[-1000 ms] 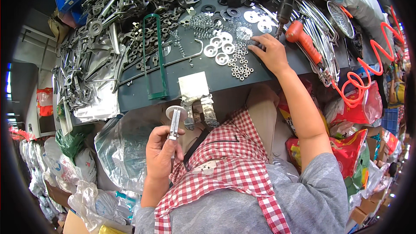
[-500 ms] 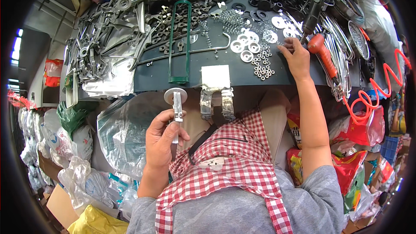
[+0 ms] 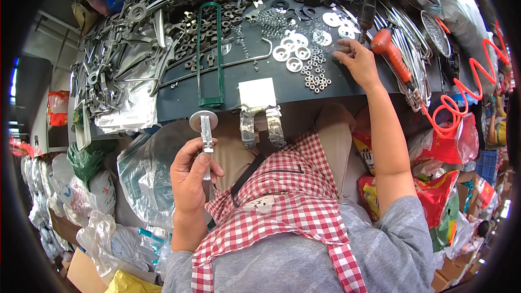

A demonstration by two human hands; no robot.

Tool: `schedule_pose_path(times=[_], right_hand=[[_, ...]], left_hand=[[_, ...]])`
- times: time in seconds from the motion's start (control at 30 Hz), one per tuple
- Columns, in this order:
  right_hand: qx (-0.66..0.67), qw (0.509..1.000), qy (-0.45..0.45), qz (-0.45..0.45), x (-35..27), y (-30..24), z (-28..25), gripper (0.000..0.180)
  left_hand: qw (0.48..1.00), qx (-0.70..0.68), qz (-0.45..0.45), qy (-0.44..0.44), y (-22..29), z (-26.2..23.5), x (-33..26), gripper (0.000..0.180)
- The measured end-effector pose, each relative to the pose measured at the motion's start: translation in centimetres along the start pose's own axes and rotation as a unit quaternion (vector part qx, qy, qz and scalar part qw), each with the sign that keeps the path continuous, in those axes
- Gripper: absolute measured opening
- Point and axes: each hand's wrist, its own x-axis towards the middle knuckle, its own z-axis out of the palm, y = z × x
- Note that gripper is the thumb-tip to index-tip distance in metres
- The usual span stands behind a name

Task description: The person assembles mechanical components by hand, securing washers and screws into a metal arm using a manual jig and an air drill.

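- gripping a slim silver metal bar (image 3: 206, 134) in left hand (image 3: 190, 172), thumb and fingers closed round lower part; noted pale round disc (image 3: 197, 121) at upper end of bar.
- holding bar and disc just short of near edge of dark workbench (image 3: 184, 96), above lap, left of a bench-edge metal fixture (image 3: 257, 93) with pale square top and two legs.
- extending right hand (image 3: 358, 66) over bench, fingers partly bent; cannot tell about contact or any small piece at fingertips.
- found loose small metal nuts (image 3: 316, 76) just left of right fingertips; beyond, shiny cupped washers (image 3: 293, 65), flat silver washers (image 3: 345, 32) and coil springs (image 3: 271, 21).
- to right of right hand, noted red-handled tool (image 3: 399, 64) beside a bundle of thin metal rods (image 3: 422, 57), and coiled red hose (image 3: 451, 104) off bench edge.
- farther left, noted upright-looking green frame (image 3: 210, 101), hooked metal rod (image 3: 239, 62) and heaped metal brackets (image 3: 100, 78).
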Motion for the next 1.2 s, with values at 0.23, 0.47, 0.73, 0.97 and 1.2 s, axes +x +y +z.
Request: schedule_pose_path(times=[0.23, 0.47, 0.73, 0.97, 1.2], right_hand=[[0.02, 1.0, 0.012, -0.012, -0.8, -1.2, -0.3, 0.029], [0.462, 0.85, -0.246, 0.067, -8.0, -11.9, 3.5, 0.027], [0.547, 0.81, -0.213, 0.009, -10.1, -17.0, 6.1, 0.02], [0.408, 0.882, -0.216, -0.1, -8.7, -17.9, 7.3, 0.012], [0.243, 0.909, -0.32, -0.115, -7.0, -18.6, 7.7, 0.022]], left_hand=[[1.0, 0.016, 0.023, -0.003, 0.7, 0.4, 0.5, 0.024], [0.976, 0.124, 0.176, -0.017, 1.8, 5.2, 3.7, 0.023], [0.94, 0.155, 0.303, 0.036, 0.4, 5.9, 5.0, 0.024], [0.908, 0.193, 0.369, 0.04, 0.8, 4.6, 5.2, 0.022], [0.881, 0.285, 0.375, 0.049, 0.9, 2.6, 5.4, 0.02]])
